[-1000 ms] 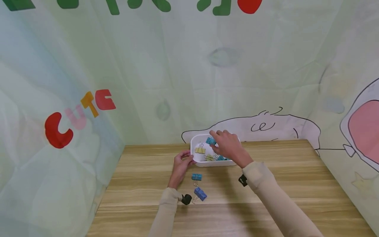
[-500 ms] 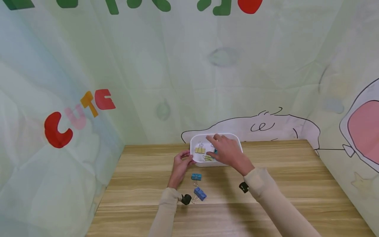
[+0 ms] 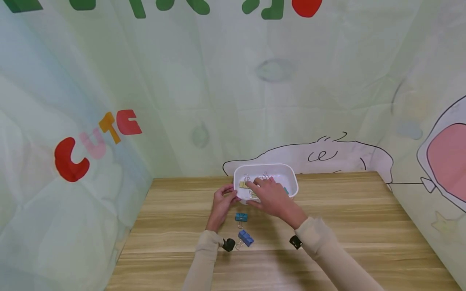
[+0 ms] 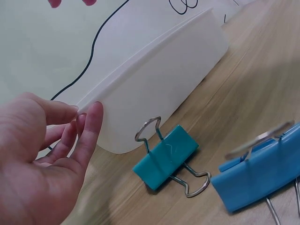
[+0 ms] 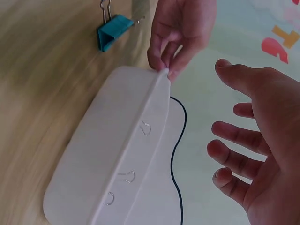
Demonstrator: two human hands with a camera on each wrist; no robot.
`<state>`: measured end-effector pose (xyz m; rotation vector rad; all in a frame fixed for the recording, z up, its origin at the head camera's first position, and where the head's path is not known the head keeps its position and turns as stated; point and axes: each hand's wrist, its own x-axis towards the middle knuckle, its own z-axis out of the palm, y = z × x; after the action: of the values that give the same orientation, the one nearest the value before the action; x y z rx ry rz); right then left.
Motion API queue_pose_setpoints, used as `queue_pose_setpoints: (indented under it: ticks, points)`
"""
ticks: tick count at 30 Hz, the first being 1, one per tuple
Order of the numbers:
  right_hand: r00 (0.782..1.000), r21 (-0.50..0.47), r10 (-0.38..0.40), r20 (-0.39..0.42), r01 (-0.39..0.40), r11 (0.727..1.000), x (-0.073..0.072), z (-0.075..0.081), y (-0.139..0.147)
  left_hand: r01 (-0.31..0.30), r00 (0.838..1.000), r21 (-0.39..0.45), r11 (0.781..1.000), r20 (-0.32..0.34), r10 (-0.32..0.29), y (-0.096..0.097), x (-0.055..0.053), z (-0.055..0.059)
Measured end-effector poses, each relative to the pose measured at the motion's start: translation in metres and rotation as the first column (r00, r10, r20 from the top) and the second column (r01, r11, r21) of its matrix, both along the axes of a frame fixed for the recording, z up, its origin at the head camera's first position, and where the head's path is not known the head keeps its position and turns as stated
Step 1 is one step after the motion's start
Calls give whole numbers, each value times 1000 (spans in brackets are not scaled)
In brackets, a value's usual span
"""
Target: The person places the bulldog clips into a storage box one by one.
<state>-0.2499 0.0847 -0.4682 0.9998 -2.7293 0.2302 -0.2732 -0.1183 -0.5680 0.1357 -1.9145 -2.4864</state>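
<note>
My left hand (image 3: 221, 204) pinches the near-left corner of a white plastic box (image 4: 154, 75) by its rim, thumb and fingertips on the edge. Above the box's near side, my right hand (image 3: 274, 198) is spread with nothing in its grasp, as the right wrist view (image 5: 262, 145) confirms. Inside the box lie a yellow binder clip (image 3: 242, 184), a reddish one (image 3: 271, 179) and others partly hidden by my right hand. A teal binder clip (image 4: 166, 157) rests on the table in front of the box, with a blue binder clip (image 4: 258, 168) nearer to me.
The wooden table (image 3: 174, 226) ends at a fabric backdrop (image 3: 204, 89) with printed letters and drawings. The box stands close to the table's far edge. A black wrist camera (image 3: 228, 244) sits beside the blue clip in the head view.
A second ago a teal binder clip showed between my right thumb and fingers over the box. That hand has since come lower and nearer, holding nothing. My left hand stays on the rim.
</note>
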Motion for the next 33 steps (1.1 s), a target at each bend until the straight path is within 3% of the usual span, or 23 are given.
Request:
queue_pose_setpoints:
  ticks: [9,17,24,33]
  points:
    - [989,13,64,133,-66,998,13,-24,-17,-12,1000,12,1000,2,12,0,-2,-2]
    - [984,45,101,146,-108,993,17,-55,-26,-13,1000,9,1000,4,13,0,-2,-3]
    - [973,18,84,217,-91,996,16,-76,-29,-16,1000,-6,1000,26,16,0,-1,-2]
    - [985,27,90,148,-95,995,12,-94,-27,-14,999,-2,1000,29,14,0,-3,-3]
